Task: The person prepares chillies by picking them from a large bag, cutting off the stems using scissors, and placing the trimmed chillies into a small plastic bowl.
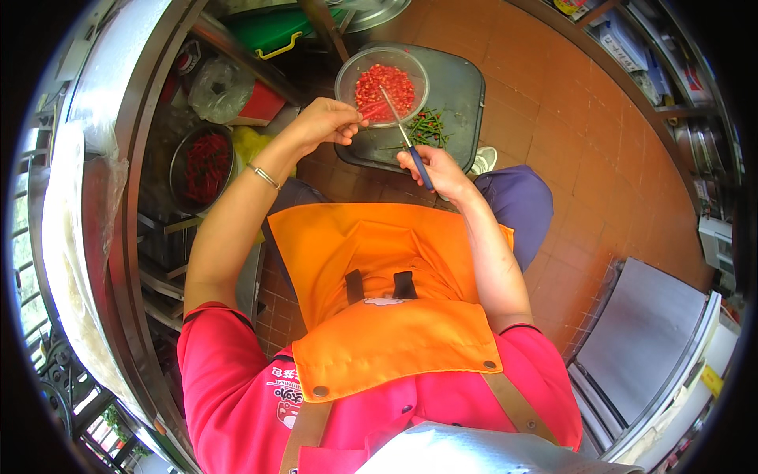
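My left hand (pixel 333 123) pinches a few red chili peppers (pixel 373 109) over the near left rim of a clear plastic bowl (pixel 345 89). Chopped red chili pieces (pixel 388 80) cover the bottom of that bowl. Scissors (pixel 421 166) with blue handles are gripped in my right hand (pixel 439 170); their metal blades reach up over the bowl, just right of the held peppers. Whether the blades touch the peppers, I cannot tell. Between bowl and right hand, a pile of green chili stems (pixel 429 128) lies on a dark grey low stool or table top (pixel 459 89).
To the left, a metal bowl (pixel 173 169) holds whole red chilies, beside a yellow plastic bag (pixel 251 145). A green bin with a yellow handle (pixel 281 46) stands behind. A metal counter edge (pixel 133 148) runs along the left. Shelving (pixel 681 112) lines the right side of the tiled floor (pixel 533 89).
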Demonstrator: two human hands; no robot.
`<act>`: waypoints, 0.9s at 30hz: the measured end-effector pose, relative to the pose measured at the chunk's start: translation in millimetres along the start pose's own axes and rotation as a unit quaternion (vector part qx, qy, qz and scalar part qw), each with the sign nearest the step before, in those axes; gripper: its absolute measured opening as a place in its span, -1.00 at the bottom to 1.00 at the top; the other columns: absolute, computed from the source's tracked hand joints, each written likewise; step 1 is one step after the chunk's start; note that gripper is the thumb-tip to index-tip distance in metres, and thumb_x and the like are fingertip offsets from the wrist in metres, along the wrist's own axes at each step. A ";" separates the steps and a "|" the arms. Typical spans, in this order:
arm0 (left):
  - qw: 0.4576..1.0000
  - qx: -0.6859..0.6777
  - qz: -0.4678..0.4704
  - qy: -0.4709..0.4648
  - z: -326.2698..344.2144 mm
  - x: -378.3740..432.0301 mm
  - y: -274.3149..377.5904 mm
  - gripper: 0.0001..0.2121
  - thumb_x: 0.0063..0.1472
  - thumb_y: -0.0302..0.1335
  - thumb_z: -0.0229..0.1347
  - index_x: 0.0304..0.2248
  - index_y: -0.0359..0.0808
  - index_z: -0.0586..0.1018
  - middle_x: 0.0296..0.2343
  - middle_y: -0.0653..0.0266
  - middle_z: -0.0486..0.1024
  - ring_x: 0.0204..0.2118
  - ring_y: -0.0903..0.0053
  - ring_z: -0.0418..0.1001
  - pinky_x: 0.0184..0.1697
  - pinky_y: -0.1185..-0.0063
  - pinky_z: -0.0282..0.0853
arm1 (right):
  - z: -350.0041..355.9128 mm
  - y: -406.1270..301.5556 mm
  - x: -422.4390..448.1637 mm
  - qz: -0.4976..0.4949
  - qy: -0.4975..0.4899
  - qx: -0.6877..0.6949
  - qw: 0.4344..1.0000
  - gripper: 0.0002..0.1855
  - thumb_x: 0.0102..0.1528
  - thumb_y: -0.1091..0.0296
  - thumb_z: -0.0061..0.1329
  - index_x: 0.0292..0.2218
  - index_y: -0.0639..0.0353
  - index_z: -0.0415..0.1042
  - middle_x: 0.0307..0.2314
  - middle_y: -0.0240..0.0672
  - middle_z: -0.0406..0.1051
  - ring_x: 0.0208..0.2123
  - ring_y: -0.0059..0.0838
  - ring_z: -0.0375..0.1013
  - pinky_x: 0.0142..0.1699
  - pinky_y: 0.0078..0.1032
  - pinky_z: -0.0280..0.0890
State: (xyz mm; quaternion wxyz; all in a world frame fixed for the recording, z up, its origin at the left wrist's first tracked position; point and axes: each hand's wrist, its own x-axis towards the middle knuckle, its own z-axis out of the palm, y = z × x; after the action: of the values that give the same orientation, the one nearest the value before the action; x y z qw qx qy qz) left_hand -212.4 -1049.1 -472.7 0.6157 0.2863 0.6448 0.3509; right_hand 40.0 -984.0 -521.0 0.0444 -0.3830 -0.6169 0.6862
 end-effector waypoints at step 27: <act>1.000 0.012 -0.002 -0.022 -0.5 5.0 4.6 -0.77 0.21 -0.39 0.05 -0.32 -0.43 0.59 -0.60 0.43 0.43 -0.59 0.73 0.38 -0.48 0.78 0.32 | 2.0 4.6 1.8 -0.004 -0.023 -0.016 1.000 -0.45 0.09 -0.22 -0.03 -0.38 0.21 0.45 -0.68 -0.54 0.26 -0.63 -0.76 0.25 -0.60 -0.73 0.07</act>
State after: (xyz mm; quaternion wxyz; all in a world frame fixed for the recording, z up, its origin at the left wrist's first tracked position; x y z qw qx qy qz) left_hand -213.6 -1042.4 -471.9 0.6267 0.3003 0.6360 0.3356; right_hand 39.5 -985.7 -526.1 0.0268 -0.3656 -0.6297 0.6849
